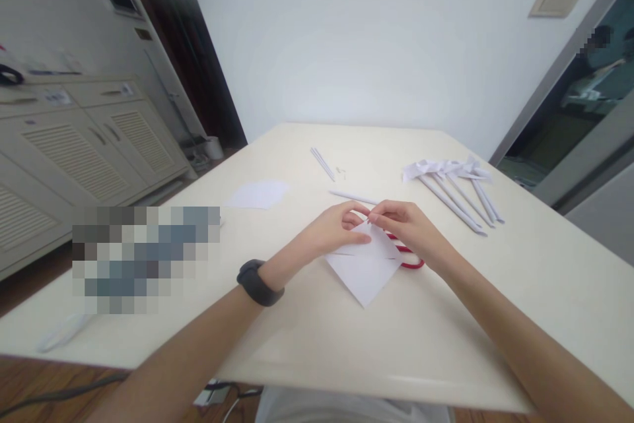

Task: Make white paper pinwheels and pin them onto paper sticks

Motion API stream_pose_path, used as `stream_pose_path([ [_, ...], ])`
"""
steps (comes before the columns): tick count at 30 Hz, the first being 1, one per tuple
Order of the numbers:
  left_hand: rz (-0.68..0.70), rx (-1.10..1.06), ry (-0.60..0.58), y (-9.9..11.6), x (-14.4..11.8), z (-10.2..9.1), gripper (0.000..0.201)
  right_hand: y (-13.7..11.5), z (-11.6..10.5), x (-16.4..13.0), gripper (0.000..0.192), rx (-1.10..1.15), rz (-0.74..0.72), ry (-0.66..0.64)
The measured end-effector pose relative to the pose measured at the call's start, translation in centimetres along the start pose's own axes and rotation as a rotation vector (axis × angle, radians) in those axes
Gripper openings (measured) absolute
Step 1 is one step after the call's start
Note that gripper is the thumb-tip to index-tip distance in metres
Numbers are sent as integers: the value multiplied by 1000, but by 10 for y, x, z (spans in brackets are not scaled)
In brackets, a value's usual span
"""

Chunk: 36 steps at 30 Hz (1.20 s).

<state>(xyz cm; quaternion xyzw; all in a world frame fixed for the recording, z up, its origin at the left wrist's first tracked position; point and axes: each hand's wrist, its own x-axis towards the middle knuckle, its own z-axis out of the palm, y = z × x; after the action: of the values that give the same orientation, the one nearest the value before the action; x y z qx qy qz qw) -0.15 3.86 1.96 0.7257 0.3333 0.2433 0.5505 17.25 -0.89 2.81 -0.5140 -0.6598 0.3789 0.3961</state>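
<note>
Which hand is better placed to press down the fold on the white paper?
Probably the left hand: it already lies on the white paper, fingers along the fold. The right hand only pinches the top corner.

No readable text, labels or numbers anywhere

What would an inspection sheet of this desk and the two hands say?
Surface: cream rectangular table.
Job's things: white folded paper sheet, lying over red-handled scissors.
Clutter: bundle of rolled white paper sticks; thin white sticks; flat white paper piece.
Hands: left hand and right hand pinch the sheet's top corner; black wristband.
Cables: dark cable on floor.
Surroundings: cream louvred cabinets, white wall.
</note>
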Motion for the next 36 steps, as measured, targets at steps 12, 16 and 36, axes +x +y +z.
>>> stream_pose_path([
  [12,122,-78,251,14,-4,-5,31,-9,-29,-2,20,-10,65,-67],
  [16,112,-27,193,14,-4,-4,29,-6,-33,-2,18,-20,36,-18],
  [36,120,-45,60,17,-7,7,24,-12,-19,-4,15,6,-63,4],
])
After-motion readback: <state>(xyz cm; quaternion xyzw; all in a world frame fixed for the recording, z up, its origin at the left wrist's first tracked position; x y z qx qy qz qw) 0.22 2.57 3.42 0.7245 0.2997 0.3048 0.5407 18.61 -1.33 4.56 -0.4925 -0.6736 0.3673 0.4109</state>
